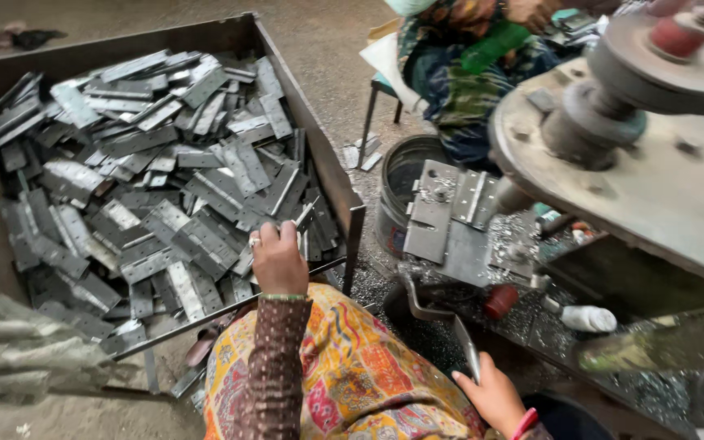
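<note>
Down on the left, the left hand [278, 259] reaches into the large rusty-brown metal crate [307, 122], its fingers closed around one flat grey steel hinge plate [301, 218] at the near right edge of the heap of grey hinge plates [148, 179] that fills the crate. The right hand [495, 397] sits low at the right, gripping the grey metal lever handle [468, 349] of the machine. Just beyond it, more hinge plates lie on the dark machine bed [458, 244], strewn with metal shavings. A dark round bucket [405, 191] stands between crate and bed. Another person in patterned clothing [466, 81] sits behind the bucket.
</note>
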